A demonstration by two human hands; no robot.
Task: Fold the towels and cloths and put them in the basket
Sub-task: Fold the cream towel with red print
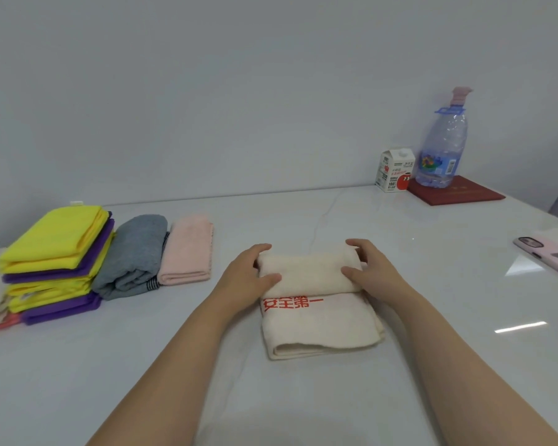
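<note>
While on one towel (319,329), two hands (248,275) (372,268)

On a pale table (400,365), the left hand (248,275) and right hand (371,268) grip the two ends of a cream towel's (319,329) folded-over far part, thumbs on top, above red printed characters. Far left lie a stack of yellow and purple cloths (58,252), a folded grey towel (132,255) and a pink towel (187,252). Far right stand a juice carton (394,170) and a water bottle (442,149) on a red book (461,196); a phone (548,255) lies at the right edge.
</note>
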